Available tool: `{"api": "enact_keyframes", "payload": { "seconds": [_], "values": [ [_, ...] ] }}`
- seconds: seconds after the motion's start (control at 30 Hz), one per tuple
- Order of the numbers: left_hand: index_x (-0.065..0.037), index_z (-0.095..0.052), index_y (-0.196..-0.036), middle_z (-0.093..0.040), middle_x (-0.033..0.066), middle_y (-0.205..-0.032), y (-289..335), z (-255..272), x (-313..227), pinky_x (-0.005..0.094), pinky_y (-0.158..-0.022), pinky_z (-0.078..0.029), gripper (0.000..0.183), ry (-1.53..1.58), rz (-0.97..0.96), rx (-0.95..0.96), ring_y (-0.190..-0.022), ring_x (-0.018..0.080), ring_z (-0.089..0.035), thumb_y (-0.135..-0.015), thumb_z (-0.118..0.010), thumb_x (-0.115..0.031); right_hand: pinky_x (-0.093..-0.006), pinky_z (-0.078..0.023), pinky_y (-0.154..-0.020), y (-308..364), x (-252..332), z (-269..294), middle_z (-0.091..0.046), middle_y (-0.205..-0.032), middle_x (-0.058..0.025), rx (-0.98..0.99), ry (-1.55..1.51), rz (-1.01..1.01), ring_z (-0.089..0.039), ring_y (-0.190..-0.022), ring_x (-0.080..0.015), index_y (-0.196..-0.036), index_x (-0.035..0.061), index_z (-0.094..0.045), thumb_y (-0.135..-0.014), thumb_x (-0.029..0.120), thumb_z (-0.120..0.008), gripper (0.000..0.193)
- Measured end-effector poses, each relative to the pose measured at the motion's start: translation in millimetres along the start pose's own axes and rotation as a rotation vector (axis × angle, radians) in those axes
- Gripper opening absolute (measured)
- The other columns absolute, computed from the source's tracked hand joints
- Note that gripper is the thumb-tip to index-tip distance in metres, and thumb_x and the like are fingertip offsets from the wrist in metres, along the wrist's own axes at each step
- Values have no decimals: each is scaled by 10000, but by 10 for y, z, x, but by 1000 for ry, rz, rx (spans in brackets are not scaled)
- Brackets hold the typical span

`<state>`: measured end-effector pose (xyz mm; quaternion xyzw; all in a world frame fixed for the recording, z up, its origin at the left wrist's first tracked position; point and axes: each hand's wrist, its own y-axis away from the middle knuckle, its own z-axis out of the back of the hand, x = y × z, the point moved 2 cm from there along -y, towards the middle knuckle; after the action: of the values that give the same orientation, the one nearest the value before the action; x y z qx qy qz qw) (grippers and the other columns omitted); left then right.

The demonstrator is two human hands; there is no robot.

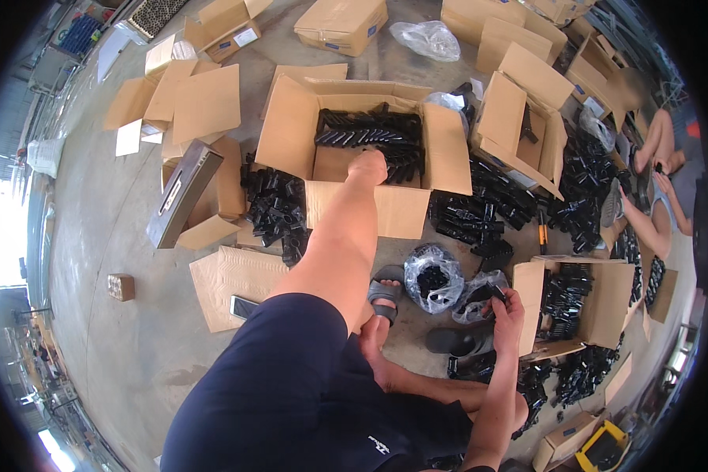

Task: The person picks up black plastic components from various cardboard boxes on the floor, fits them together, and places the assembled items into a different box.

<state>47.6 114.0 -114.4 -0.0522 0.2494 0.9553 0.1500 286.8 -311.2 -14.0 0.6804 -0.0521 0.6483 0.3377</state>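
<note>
In the head view, the right hand pinches a small hard black piece, its long axis slanting up-left, before a crinkled clear bag. The left hand, curled, grip indiscernible, reaches into a cardboard box beside ridged rows of elongated black parts.

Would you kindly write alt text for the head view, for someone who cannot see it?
A person's left hand reaches over the front flap of an open brown cardboard box of black parts, while the right hand holds a small black piece near a clear plastic bag. More boxes and heaps of black parts lie on grey concrete.
</note>
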Motion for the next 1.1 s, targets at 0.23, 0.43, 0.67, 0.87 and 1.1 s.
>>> {"api": "enact_keyframes", "payload": {
  "seconds": [0.23, 0.43, 0.67, 0.87, 1.1],
  "values": [
    [59, -670, -1169, -664, 259, -1235, 20, 210, 452, 410, -953, -554, 354, 257, 85, -161, -1140, 330, -676, -873, -535, -82, -256, -495, -643, 42, 177, -198, -626, -859, -45, 48, -66, 42, -604, -747, -109, -1215, 27, -531, -977, 52, -584, 246],
    [-16, -613, -1025, -690, 100, -777, 406, 905, 36, 331, -506, -499, 173, 1110, -2, -265, -589, 176, -662, -905, -492, -41, -227, -479, -556, 148, 356, -116, -625, -856, -31, -13, 37, 104, -579, -715, -74, -1256, 37, -568, -991, 65, -586, 267],
    [-75, -570, -1141, -610, 2, -797, 1672, 1719, -1045, 235, -455, -352, 276, 1478, -365, -90, -559, 71, -477, -991, -635, -298, -212, -441, -557, 544, 847, 22, -615, -805, 28, -44, 77, 239, -528, -647, -36, -1170, 44, -654, -952, 72, -668, 220],
    [-65, -646, -1171, -539, -45, -770, 2932, 1186, -1784, 240, -501, -424, 268, 1514, -687, 132, -588, 67, -488, -1001, -651, -272, -272, -494, -798, 769, 753, 190, -669, -930, -46, -159, 173, 430, -627, -864, -139, -1107, 6, -695, -880, 18, -713, 228],
    [-42, -645, -1222, -656, -1, -1042, 3223, 283, -1917, 248, -819, -505, 234, 1499, -714, 501, -898, 86, -622, -1011, -623, -142, -261, -508, -710, 892, 694, -168, -678, -1002, -75, -60, 73, 292, -626, -813, -122, -1197, -14, -595, -869, 23, -716, 351]
  ]
}}
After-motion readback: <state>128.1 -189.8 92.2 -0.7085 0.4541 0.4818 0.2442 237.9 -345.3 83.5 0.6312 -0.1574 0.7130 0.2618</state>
